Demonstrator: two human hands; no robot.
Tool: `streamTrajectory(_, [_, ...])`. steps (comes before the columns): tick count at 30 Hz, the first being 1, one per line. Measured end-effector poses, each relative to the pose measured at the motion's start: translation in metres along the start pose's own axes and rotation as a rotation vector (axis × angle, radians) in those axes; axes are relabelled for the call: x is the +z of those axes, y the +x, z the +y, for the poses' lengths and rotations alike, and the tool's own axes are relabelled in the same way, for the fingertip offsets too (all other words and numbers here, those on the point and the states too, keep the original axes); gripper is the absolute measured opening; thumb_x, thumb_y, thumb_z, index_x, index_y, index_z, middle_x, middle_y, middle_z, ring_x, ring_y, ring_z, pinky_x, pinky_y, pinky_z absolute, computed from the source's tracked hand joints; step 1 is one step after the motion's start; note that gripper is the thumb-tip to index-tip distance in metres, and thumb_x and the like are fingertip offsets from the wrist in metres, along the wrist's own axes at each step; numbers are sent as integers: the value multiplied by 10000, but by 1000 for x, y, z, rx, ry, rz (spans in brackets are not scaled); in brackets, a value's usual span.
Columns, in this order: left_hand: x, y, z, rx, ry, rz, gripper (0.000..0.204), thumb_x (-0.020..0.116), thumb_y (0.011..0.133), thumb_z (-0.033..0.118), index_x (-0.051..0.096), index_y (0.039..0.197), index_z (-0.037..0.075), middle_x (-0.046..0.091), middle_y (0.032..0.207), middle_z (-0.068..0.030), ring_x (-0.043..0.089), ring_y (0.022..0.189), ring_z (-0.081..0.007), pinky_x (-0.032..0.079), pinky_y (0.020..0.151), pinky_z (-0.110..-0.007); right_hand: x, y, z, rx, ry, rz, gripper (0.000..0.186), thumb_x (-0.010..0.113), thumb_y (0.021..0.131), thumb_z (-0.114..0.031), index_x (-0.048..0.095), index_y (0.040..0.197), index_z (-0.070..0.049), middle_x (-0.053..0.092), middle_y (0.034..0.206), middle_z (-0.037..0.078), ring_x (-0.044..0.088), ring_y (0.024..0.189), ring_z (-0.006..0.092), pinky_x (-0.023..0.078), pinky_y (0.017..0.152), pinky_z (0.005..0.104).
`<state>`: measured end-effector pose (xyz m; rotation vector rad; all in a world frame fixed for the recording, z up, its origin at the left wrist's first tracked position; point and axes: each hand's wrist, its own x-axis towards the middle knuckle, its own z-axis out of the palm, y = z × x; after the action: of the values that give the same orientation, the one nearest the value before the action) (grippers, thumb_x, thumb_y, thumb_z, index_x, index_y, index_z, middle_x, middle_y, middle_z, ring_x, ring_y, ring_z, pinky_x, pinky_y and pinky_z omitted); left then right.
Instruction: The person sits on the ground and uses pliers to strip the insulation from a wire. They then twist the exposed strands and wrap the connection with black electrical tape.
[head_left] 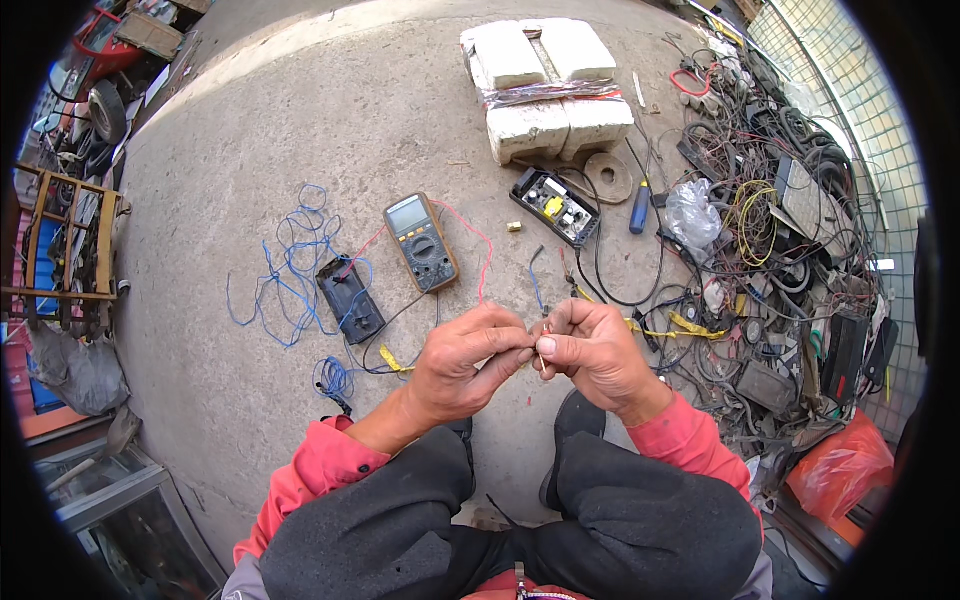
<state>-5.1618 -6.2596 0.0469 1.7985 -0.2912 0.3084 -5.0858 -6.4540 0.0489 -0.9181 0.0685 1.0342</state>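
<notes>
My left hand (468, 362) and my right hand (600, 355) meet fingertip to fingertip above the floor, between my knees. Both are closed in a pinch. From the right fingers a thin copper-coloured wire end (543, 363) sticks out. What the left fingertips pinch is too small and covered to tell. Beyond the hands lies a multimeter (422, 243) with a red and a black lead. Left of it is a black plastic housing half (349, 301). Farther right rests an opened black case with circuit parts (556, 206), its cables trailing toward my right hand.
A blue-handled screwdriver (640, 208) and a small brass-coloured piece (515, 227) lie on the concrete. Tangled blue wire (285, 275) spreads at left. White foam blocks (545, 90) stand at the back. A heap of cables and scrap (780, 230) fills the right side.
</notes>
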Motion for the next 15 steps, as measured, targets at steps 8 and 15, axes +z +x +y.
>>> streamTrajectory(8, [3,-2,-2,-25,3,33,115,723,848,-26,682,954,-12,664,871,-119,646,745,-212,505,632,-309,4,-1,-3,9,-136,-20,240,723,915,-97,613,1071,50,685,863,111,697,754,173,582,635,279])
streamTrajectory(15, [1,-4,-4,-79,-14,3,161,711,854,-42,681,1011,-21,661,892,-130,658,771,-237,515,652,-324,1,0,3,-44,-141,-4,210,704,927,-97,627,1058,48,686,855,105,690,734,152,572,610,268])
